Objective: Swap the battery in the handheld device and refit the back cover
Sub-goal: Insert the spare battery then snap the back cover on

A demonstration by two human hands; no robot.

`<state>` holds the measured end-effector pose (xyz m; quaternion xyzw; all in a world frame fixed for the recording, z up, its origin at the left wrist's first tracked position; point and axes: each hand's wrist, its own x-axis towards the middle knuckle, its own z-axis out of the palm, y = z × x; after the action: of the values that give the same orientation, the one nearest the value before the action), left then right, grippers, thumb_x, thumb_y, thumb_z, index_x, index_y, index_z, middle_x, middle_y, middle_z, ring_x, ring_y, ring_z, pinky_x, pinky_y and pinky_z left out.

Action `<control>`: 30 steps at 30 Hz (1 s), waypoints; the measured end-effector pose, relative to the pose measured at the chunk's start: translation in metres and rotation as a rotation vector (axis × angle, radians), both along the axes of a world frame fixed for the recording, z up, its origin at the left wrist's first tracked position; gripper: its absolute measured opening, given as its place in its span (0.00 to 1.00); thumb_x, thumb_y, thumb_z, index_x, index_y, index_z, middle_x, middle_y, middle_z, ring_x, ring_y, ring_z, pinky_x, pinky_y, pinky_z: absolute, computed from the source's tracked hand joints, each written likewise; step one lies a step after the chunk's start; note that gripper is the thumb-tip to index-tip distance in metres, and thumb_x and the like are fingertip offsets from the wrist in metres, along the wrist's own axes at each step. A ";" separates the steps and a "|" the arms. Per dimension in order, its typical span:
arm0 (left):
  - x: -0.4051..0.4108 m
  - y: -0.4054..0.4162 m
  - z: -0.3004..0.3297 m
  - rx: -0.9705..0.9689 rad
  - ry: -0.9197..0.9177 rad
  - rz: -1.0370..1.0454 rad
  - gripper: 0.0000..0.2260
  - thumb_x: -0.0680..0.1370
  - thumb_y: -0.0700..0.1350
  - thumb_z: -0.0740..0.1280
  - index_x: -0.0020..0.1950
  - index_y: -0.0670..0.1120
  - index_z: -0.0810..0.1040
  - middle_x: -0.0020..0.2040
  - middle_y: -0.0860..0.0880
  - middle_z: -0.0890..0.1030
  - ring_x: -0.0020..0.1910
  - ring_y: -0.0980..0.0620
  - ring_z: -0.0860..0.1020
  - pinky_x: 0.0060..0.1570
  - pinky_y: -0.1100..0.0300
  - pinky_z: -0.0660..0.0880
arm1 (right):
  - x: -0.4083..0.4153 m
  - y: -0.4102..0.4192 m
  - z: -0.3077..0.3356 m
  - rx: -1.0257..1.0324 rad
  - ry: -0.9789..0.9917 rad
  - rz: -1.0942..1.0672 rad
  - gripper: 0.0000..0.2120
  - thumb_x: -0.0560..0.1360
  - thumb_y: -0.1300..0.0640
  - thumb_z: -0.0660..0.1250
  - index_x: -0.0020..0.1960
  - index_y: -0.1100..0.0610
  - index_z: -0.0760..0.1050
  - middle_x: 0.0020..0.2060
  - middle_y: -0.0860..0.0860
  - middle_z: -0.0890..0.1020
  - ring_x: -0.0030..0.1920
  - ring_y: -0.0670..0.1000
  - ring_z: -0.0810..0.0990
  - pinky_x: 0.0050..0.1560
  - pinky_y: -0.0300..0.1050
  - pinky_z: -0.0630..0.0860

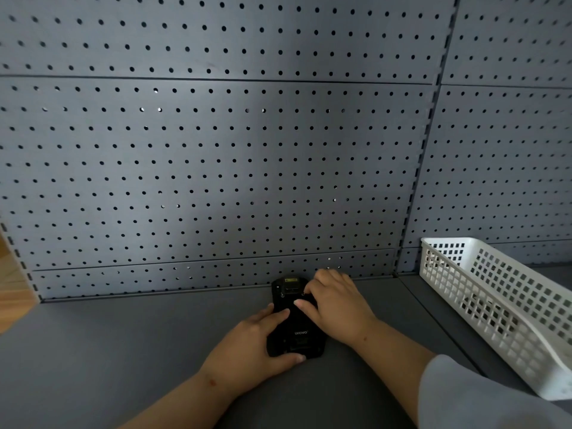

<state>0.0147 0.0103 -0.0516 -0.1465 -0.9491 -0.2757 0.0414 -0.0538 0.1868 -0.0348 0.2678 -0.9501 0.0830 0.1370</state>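
Observation:
A black handheld device lies back-side up on the grey shelf, its far end close to the pegboard wall. A brand mark shows on its back cover. My left hand grips the device's left side, thumb at the near end and fingers across the back. My right hand rests on the upper right part of the device, fingertips pressing on the back. No loose battery is visible.
A grey pegboard wall rises right behind the device. A white perforated plastic basket stands on the shelf at the right. A wooden panel edges the far left. The grey shelf surface spreads to the left.

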 end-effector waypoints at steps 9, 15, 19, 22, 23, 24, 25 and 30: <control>0.000 0.000 -0.001 0.011 -0.001 -0.002 0.43 0.59 0.71 0.59 0.72 0.57 0.59 0.75 0.51 0.59 0.72 0.59 0.59 0.67 0.69 0.55 | -0.001 -0.005 -0.001 -0.043 0.015 -0.043 0.21 0.77 0.43 0.56 0.57 0.57 0.74 0.54 0.52 0.75 0.59 0.52 0.70 0.63 0.45 0.63; -0.003 -0.001 0.001 0.023 0.026 -0.023 0.37 0.64 0.64 0.69 0.69 0.56 0.62 0.70 0.53 0.67 0.66 0.60 0.66 0.63 0.72 0.60 | 0.002 0.005 -0.002 -0.306 -0.280 -0.017 0.22 0.75 0.43 0.60 0.63 0.54 0.71 0.57 0.51 0.74 0.60 0.49 0.72 0.60 0.42 0.70; -0.011 -0.006 0.013 -0.026 -0.104 -0.040 0.48 0.61 0.66 0.69 0.73 0.54 0.50 0.70 0.55 0.61 0.65 0.59 0.64 0.65 0.64 0.64 | 0.004 0.019 -0.006 -0.370 -0.518 0.062 0.31 0.73 0.40 0.61 0.72 0.50 0.59 0.69 0.49 0.67 0.69 0.48 0.66 0.69 0.43 0.64; -0.023 -0.011 0.022 -0.106 -0.224 -0.089 0.55 0.58 0.70 0.67 0.75 0.53 0.42 0.74 0.55 0.53 0.71 0.57 0.57 0.71 0.60 0.58 | 0.001 0.023 -0.003 -0.290 -0.631 0.103 0.41 0.71 0.38 0.62 0.76 0.49 0.45 0.75 0.47 0.53 0.74 0.47 0.54 0.71 0.41 0.54; -0.027 -0.011 0.024 -0.140 -0.246 -0.105 0.56 0.57 0.71 0.67 0.75 0.52 0.41 0.74 0.55 0.52 0.71 0.56 0.56 0.71 0.60 0.57 | 0.000 0.024 -0.002 -0.255 -0.657 0.119 0.43 0.71 0.37 0.63 0.75 0.48 0.43 0.76 0.46 0.50 0.75 0.47 0.52 0.72 0.41 0.53; -0.030 -0.011 0.026 -0.172 -0.265 -0.115 0.57 0.56 0.71 0.67 0.75 0.51 0.41 0.74 0.55 0.51 0.71 0.56 0.55 0.72 0.60 0.56 | -0.001 0.025 -0.001 -0.225 -0.681 0.128 0.44 0.70 0.38 0.64 0.75 0.48 0.42 0.76 0.45 0.48 0.75 0.47 0.50 0.72 0.41 0.52; -0.033 -0.011 0.027 -0.196 -0.280 -0.122 0.57 0.57 0.70 0.68 0.75 0.51 0.41 0.73 0.55 0.50 0.71 0.55 0.55 0.71 0.61 0.56 | -0.002 0.026 0.000 -0.202 -0.703 0.133 0.45 0.69 0.38 0.66 0.75 0.48 0.42 0.76 0.45 0.46 0.75 0.47 0.49 0.72 0.42 0.52; -0.040 -0.010 0.030 -0.266 -0.332 -0.125 0.59 0.55 0.67 0.73 0.75 0.51 0.42 0.72 0.55 0.48 0.72 0.53 0.53 0.73 0.58 0.54 | -0.004 0.029 0.006 -0.124 -0.749 0.144 0.52 0.66 0.41 0.71 0.75 0.48 0.39 0.76 0.44 0.43 0.75 0.48 0.46 0.74 0.44 0.51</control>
<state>-0.0252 0.0002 -0.0220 -0.1617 -0.9600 -0.1704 -0.1524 -0.0576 0.2157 -0.0287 0.2761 -0.9062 0.2420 -0.2099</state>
